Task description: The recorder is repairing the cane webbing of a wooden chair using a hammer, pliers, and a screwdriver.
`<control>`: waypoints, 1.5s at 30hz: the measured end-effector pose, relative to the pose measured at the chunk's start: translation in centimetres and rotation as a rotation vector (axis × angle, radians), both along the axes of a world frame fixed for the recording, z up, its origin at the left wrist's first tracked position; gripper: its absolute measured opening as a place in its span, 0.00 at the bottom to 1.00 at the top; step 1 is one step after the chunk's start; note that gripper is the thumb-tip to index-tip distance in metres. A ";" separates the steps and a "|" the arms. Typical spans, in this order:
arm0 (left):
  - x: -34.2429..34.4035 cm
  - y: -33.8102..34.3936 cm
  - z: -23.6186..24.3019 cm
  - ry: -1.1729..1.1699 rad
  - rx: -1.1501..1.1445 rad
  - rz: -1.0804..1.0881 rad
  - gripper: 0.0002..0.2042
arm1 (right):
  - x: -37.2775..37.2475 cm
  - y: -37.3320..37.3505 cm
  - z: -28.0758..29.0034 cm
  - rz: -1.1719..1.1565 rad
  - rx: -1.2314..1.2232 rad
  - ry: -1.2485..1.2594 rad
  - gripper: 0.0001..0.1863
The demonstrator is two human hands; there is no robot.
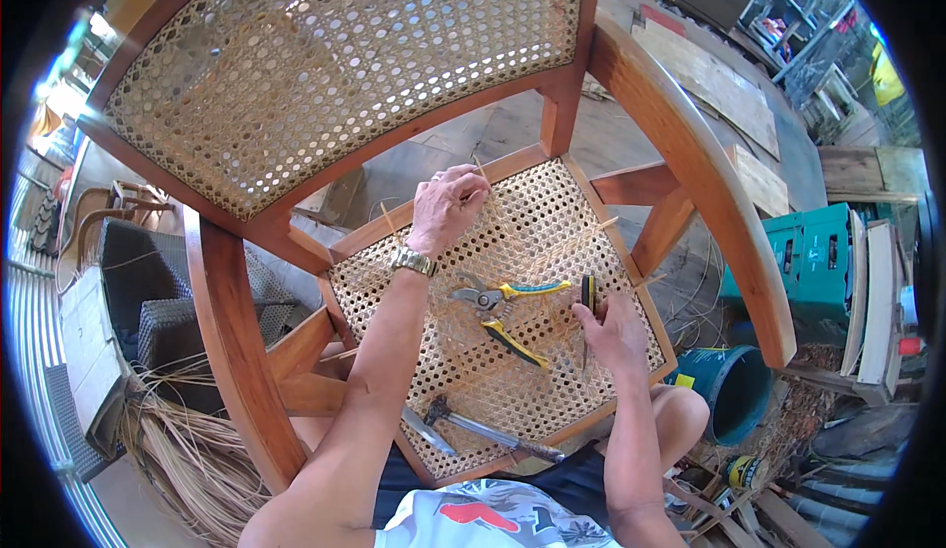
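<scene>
A wooden chair with cane back (345, 75) and cane seat (581, 208) is before me. My left hand (448, 203), with a metal watch on the wrist, is at the seat's rear edge, fingers curled at a thin cane strip (476, 162); whether it grips the strip is unclear. My right hand (616, 336) grips a slim tool with a black and yellow handle (588, 292), pointed downward. Open yellow-handled pruning shears (517, 291) lie between my hands. A hammer (493, 433) and a flat metal blade (426, 430) lie toward the front of the seat.
The wooden armrests (705, 183) flank the seat. Bundled cane strips (187, 440) and a dark wicker chair (148, 292) are at left. A green crate (793, 262), a toppled bucket (729, 395) and scrap boards (867, 302) are at right. Flat boards (705, 75) lie behind the chair.
</scene>
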State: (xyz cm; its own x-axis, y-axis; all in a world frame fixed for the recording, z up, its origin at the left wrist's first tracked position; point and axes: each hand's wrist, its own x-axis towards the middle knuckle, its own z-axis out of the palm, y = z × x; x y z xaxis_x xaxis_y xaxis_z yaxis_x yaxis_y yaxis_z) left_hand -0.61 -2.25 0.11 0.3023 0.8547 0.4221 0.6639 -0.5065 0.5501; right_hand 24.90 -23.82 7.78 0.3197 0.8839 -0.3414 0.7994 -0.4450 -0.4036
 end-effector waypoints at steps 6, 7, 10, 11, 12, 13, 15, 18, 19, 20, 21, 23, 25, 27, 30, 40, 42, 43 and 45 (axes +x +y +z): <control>-0.9 0.0 -0.6 -0.037 -0.068 -0.006 0.04 | -0.4 1.7 2.3 -0.045 0.420 0.310 0.18; -0.7 -0.1 -0.4 -0.035 -0.067 -0.008 0.04 | -0.9 2.8 3.5 -0.059 0.596 0.473 0.14; 0.0 -0.1 0.1 -0.091 -0.112 0.000 0.05 | -1.8 7.6 3.3 -0.060 0.860 0.914 0.13; 0.0 -0.2 0.2 -0.129 -0.172 0.010 0.06 | -2.5 9.3 3.1 -0.060 0.862 0.919 0.13; -0.3 -0.2 0.4 -0.165 -0.231 0.025 0.06 | -3.6 11.1 2.7 -0.107 0.872 0.924 0.13; -0.2 -0.2 0.6 -0.166 -0.230 0.024 0.06 | -4.1 12.5 2.3 -0.158 0.883 0.919 0.13; 0.2 -0.2 0.8 -0.098 -0.278 0.050 0.07 | -4.4 15.5 -0.1 -0.132 0.882 0.886 0.13; -0.3 0.1 0.4 -0.044 -0.109 0.039 0.09 | -5.9 17.9 -2.9 -0.090 0.873 0.845 0.14; -0.3 0.2 0.3 -0.046 -0.111 0.041 0.09 | -6.2 18.3 -3.5 -0.077 0.873 0.825 0.14; -0.2 0.2 0.1 -0.053 -0.075 0.025 0.08 | -6.2 18.5 -4.0 -0.076 0.870 0.823 0.14; -0.2 0.3 0.0 -0.058 -0.040 0.010 0.08 | -6.3 18.6 -4.4 -0.054 0.868 0.794 0.14; -0.4 0.3 -0.2 -0.048 -0.088 0.021 0.07 | -6.6 18.9 -5.1 -0.028 0.875 0.759 0.12; -0.4 0.3 -0.3 -0.039 -0.136 0.031 0.06 | -6.7 18.9 -5.2 -0.043 0.861 0.764 0.12; -0.5 0.3 -0.3 -0.008 -0.166 0.028 0.06 | -6.9 18.9 -5.2 -0.058 0.850 0.769 0.12; -0.4 0.2 -0.2 -0.014 -0.175 0.027 0.07 | -7.1 18.7 -5.1 -0.057 0.886 0.823 0.12; 0.3 0.3 1.4 0.047 -0.183 0.114 0.11 | -7.9 19.2 -3.9 0.185 0.856 0.634 0.11; 0.8 0.5 2.3 0.015 -0.425 0.180 0.10 | -8.2 20.1 -3.0 0.373 0.834 0.438 0.13; 0.8 0.3 2.2 0.014 -0.425 0.180 0.10 | -8.8 20.4 -2.7 0.407 0.834 0.432 0.14; 0.8 -0.1 2.0 -0.175 -0.386 0.139 0.10 | -8.5 21.6 -1.5 0.428 0.735 0.399 0.13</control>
State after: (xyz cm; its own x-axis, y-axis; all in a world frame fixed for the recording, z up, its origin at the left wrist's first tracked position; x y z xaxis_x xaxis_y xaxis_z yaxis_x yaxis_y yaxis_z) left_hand 0.21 -2.37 2.15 0.1256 0.9872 0.0983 0.5911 -0.1540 0.7918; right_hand 16.36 -2.21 6.25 -0.1024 0.9366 0.3351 0.5780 0.3302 -0.7463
